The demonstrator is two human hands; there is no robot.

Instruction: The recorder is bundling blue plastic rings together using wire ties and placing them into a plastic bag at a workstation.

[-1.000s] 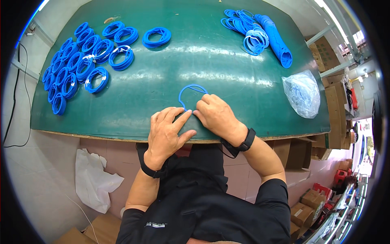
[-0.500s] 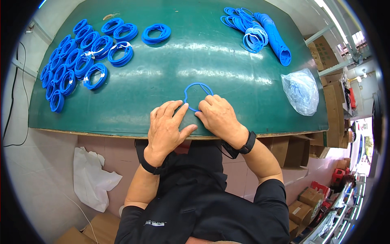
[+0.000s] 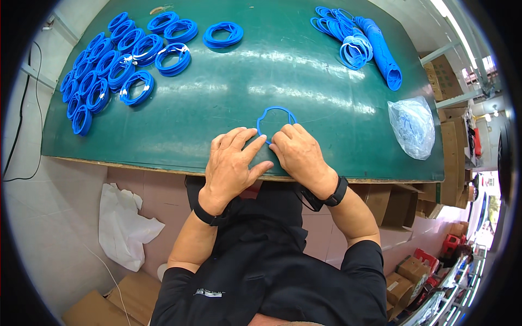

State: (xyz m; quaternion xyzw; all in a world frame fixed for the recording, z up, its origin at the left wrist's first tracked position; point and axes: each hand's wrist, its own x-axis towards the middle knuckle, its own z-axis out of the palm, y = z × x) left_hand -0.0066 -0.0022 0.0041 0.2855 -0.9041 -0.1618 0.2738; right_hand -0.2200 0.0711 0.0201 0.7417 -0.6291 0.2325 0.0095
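A thin blue ring [image 3: 278, 107], like a rubber loop, lies on the green tabletop near the front edge, its outline a little uneven. My right hand [image 3: 300, 155] has its fingers curled down over the ring's near right side; the fingertips and the part of the ring beneath them are hidden. On the other side, my left hand [image 3: 232, 160] rests with fingers stretched and thumb spread, its index fingertip touching or very near the ring's lower left. Nothing sits in that left hand.
Bundles of blue rings [image 3: 106, 65] crowd the table's left, with one bundle [image 3: 223, 35] set apart. Far right are loose blue rings [image 3: 329, 24], a long blue ring stack [image 3: 379, 51] and a clear plastic bag [image 3: 412, 127]. Cardboard boxes [image 3: 399, 206] stand below the table's right side.
The whole view has shifted slightly, so the table's things appear a little farther right. Both hands stay at the blue ring, with almost the same finger positions.
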